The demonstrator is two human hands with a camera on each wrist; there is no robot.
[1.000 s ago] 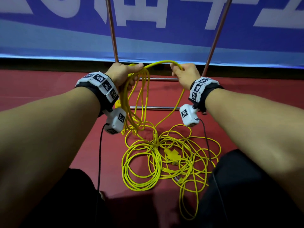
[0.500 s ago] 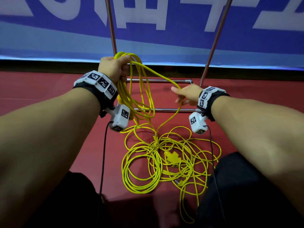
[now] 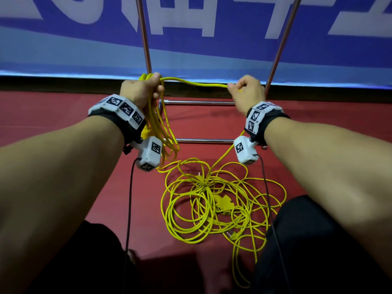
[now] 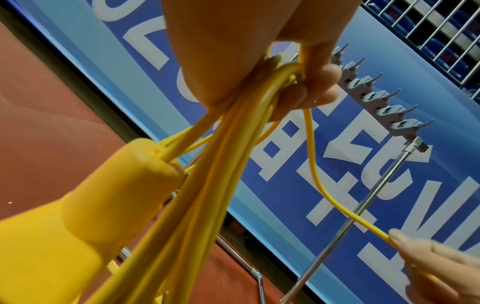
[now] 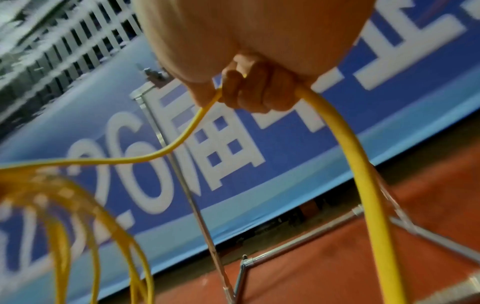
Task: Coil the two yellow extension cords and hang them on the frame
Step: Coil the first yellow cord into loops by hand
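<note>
Right hand (image 3: 247,93) back up, regripping cord (image 3: 195,83)

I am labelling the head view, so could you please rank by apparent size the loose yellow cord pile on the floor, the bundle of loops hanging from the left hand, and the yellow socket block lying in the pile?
1. Loose yellow cord pile
2. Hanging bundle of yellow loops
3. Yellow socket block

The bundle hangs nearer the camera, yet looks smaller than the pile.
</note>
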